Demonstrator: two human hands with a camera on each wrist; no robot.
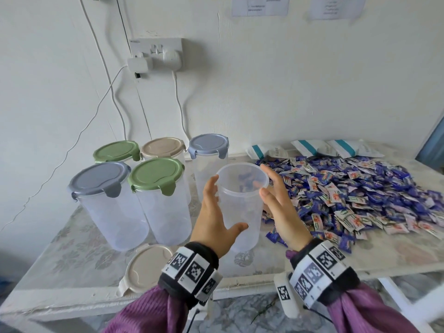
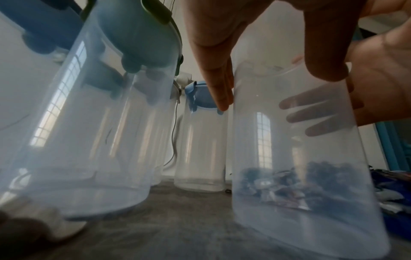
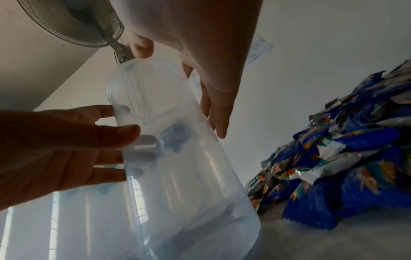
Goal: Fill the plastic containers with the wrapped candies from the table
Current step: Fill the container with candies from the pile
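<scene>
Flanking the open container (image 1: 241, 205), left hand (image 1: 213, 222) and right hand (image 1: 281, 207), fingers straight.

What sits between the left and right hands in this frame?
The open container, lid off, with a few wrapped candies at its bottom. The left hand and right hand flank its sides with fingers straight. Head view shows it best.

White wall (image 1: 300, 80) with socket (image 1: 156, 52), floral-clothed table (image 1: 79, 248), fan (image 3: 73, 22).
</scene>
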